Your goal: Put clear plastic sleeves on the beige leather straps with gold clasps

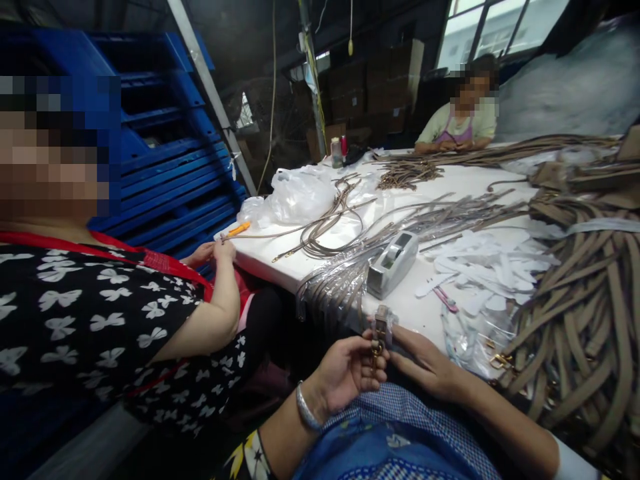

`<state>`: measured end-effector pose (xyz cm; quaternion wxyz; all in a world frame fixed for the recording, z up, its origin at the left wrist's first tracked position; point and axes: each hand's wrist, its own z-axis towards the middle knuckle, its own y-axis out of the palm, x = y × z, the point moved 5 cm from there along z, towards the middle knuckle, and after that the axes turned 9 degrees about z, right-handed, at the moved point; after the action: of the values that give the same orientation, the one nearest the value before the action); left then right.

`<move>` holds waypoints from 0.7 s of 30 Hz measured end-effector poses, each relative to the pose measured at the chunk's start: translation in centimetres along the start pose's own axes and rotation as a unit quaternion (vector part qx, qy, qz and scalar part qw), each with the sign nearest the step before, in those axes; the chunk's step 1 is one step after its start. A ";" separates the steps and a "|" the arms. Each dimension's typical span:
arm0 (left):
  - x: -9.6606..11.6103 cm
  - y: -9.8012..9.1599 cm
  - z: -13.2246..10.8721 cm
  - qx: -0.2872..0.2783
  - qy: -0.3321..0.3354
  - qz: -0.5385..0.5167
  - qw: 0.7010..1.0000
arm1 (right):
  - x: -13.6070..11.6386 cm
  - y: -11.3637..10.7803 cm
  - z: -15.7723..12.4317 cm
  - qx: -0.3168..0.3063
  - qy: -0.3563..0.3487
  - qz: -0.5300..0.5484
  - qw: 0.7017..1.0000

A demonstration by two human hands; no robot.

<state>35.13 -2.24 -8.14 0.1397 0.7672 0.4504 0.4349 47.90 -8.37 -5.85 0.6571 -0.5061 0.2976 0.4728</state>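
At the surface's (413,323) near edge, my left hand (345,375) pinches a gold snap hook (375,352); my right hand (426,363) grips its brown strap (381,321).

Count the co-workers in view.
2. One co-worker in black with white bows is close by on the left; the other co-worker is at the far side of the white table. The dark background could hide more.

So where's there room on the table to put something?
A good bare patch of white table lies between the far strap bundle and the plastic-wrapped straps. A smaller one is between the tape dispenser and the right hand. It's crowded on the right, with white strips and heaped brown straps.
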 end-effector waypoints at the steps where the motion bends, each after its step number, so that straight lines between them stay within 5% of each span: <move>1: 0.0 0.1 0.1 -0.010 -0.012 0.002 1.000 | 0.0 0.0 -0.2 0.002 -0.001 -0.007 1.000; 9: 0.7 1.3 -0.6 -0.049 -0.050 0.005 0.998 | 1.5 0.2 -1.0 0.076 0.031 0.044 0.996; 11: 1.0 1.7 -0.8 -0.053 -0.018 0.070 0.996 | 2.1 0.6 -1.1 0.108 0.065 0.140 0.982; 13: 1.7 2.0 -0.8 -0.013 0.085 0.180 0.980 | 2.7 1.2 -1.1 0.163 0.100 0.293 0.937; 15: 2.8 2.1 -1.3 0.089 0.240 0.290 0.922 | 3.1 1.9 -1.0 0.226 0.112 0.438 0.863; 17: 3.4 2.3 -2.0 0.186 0.362 0.374 0.834 | 3.0 2.5 -0.8 0.269 0.099 0.516 0.807; 19: 3.4 2.8 -2.3 0.220 0.413 0.443 0.765 | 2.7 2.9 -0.6 0.283 0.086 0.546 0.784; 21: 3.2 3.2 -2.1 0.208 0.421 0.493 0.732 | 2.4 3.1 -0.5 0.287 0.078 0.557 0.775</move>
<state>35.99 -1.75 -3.21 -0.4619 0.6296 0.1007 0.6165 46.01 -7.91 -9.23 0.3678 -0.0752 0.6995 0.6081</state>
